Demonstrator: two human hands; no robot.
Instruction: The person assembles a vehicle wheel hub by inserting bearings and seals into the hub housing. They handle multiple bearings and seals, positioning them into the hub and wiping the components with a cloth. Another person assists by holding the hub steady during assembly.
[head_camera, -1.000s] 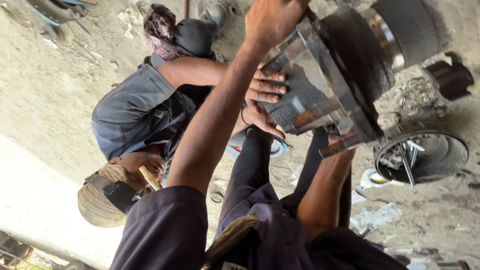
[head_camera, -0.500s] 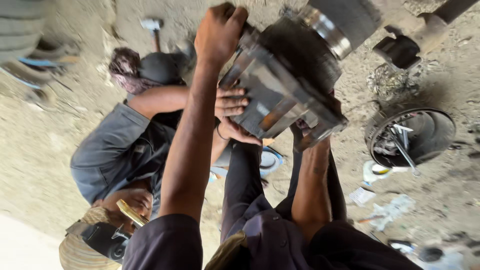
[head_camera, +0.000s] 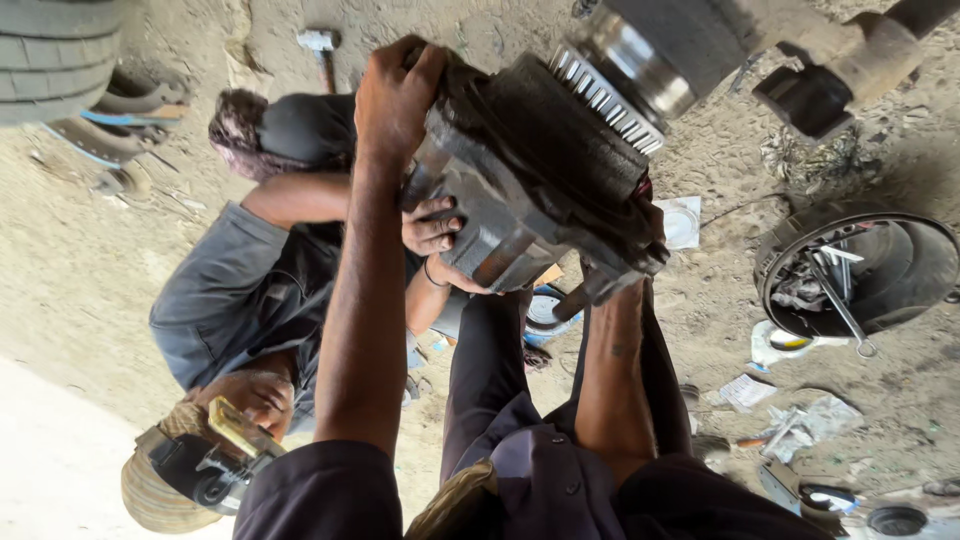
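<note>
Head view: greasy ribbed metal hub (head_camera: 540, 180).

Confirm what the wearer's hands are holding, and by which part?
Both grip the heavy metal hub assembly: left hand over its top edge, right hand under the lower edge, fingers mostly hidden.

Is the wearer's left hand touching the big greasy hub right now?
Touching. The head view shows the left hand clamped over the top edge of the greasy metal hub, fingers wrapped onto it with no gap.

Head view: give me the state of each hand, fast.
Left hand: closed on the top edge of the greasy hub assembly.
Right hand: under the assembly's lower end, mostly hidden; grip cannot be told.
</note>
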